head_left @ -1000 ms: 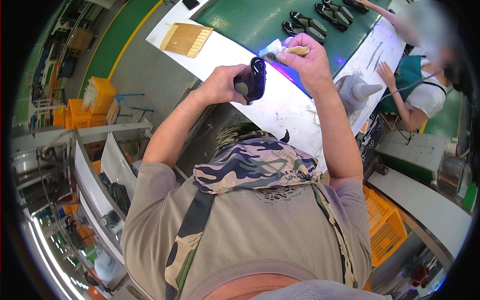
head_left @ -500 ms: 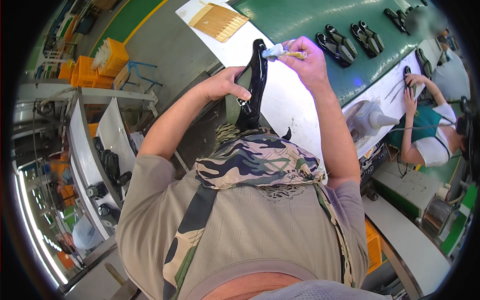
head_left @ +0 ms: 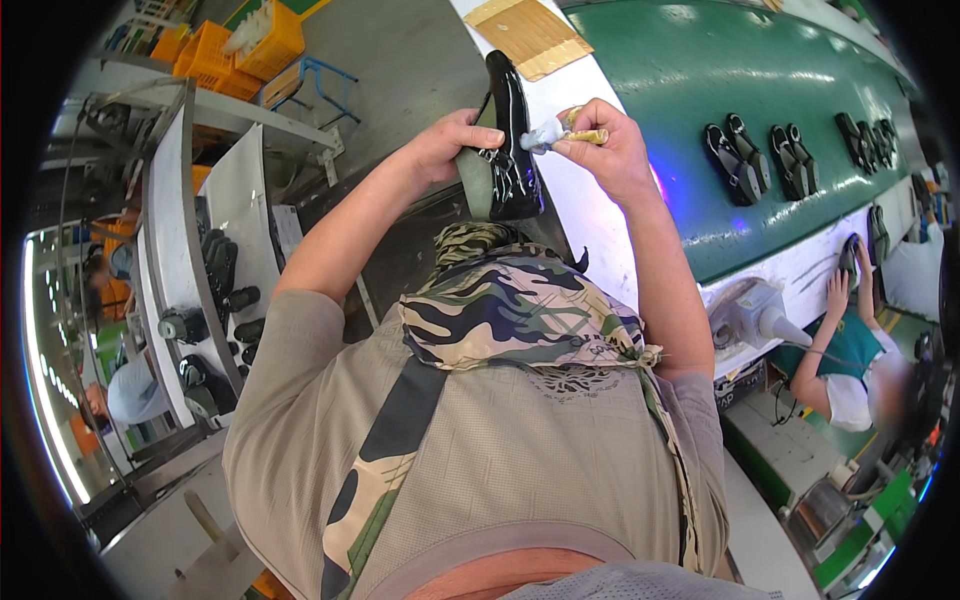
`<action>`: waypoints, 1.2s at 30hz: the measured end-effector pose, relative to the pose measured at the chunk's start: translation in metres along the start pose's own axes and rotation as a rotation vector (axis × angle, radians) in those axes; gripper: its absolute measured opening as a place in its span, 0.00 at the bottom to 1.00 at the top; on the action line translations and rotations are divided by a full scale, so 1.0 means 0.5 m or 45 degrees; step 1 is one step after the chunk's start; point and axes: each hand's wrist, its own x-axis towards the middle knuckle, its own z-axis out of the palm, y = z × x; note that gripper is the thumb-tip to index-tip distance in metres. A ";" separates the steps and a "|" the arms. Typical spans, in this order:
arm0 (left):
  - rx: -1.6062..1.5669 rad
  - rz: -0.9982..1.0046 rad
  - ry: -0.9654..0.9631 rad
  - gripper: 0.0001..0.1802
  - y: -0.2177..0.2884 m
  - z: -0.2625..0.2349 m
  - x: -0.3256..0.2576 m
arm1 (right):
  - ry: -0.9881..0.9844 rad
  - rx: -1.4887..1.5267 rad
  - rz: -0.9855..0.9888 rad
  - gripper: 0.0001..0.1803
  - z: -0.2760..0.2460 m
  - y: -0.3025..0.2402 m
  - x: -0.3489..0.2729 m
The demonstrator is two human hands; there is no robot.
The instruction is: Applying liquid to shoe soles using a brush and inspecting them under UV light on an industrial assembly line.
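My left hand is closed round the side of a black shoe with a grey-green face on its left, thumb lying across the edge. The shoe stands tilted upward above my apron, its black surface glossy and wet-looking. In my right hand a brush with a yellowish handle is pinched between thumb and fingers. Its pale, bluish-white head meets the shoe's right edge about midway along. The left fingers behind the shoe are hidden.
A white ledge runs beside a green belt that carries pairs of dark sandals. Cardboard lies at the far end. A pointed bottle stands right, near a co-worker. Racks with footwear stand left.
The brush has moved from near the shoe's far tip to about midway along its right edge. My left hand now grips higher on the shoe, and the whole view has shifted.
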 end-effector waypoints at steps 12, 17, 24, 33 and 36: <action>-0.219 0.214 0.354 0.24 -0.015 -0.104 -0.078 | -0.305 -0.034 -0.002 0.14 0.036 0.045 0.038; -0.460 0.393 0.284 0.23 -0.043 -0.110 -0.099 | -0.021 0.332 0.186 0.12 0.055 0.088 0.035; -0.447 0.600 0.274 0.23 -0.055 -0.090 -0.114 | 0.114 0.493 0.263 0.11 0.093 0.072 0.026; 0.212 0.933 0.743 0.27 -0.059 -0.018 -0.153 | 0.200 0.568 0.475 0.10 0.115 0.068 -0.002; 0.520 0.982 0.884 0.33 -0.045 -0.002 -0.176 | 0.213 0.611 0.542 0.08 0.130 0.056 -0.003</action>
